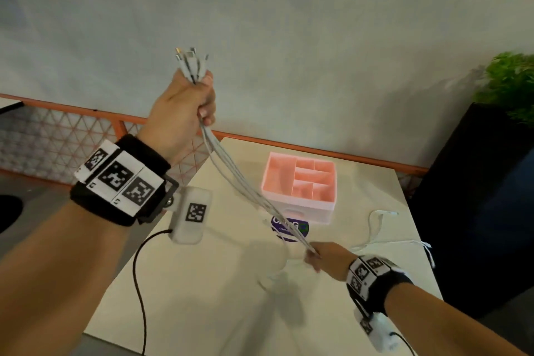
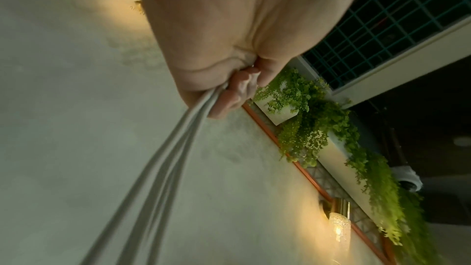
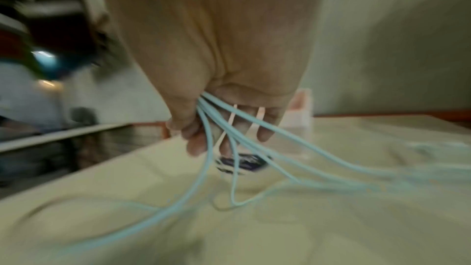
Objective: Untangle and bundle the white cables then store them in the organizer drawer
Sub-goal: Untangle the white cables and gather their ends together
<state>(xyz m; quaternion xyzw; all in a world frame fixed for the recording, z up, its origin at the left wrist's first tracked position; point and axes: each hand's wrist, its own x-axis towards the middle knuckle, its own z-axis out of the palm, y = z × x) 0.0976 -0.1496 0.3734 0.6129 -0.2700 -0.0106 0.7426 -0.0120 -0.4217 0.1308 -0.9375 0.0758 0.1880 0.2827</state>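
Note:
My left hand is raised high and grips several white cables in a fist, their connector ends sticking out above it. The strands run taut down to my right hand, low over the table, which holds them between thumb and fingers. In the left wrist view the cables leave the fist of my left hand. Below my right hand the cables fan out onto the table. The pink organizer stands behind, its drawer front shut.
Loose white cable ends trail across the white table on the right, near its edge. A round purple sticker lies before the organizer. A black planter with a green plant stands to the right. An orange mesh railing runs behind.

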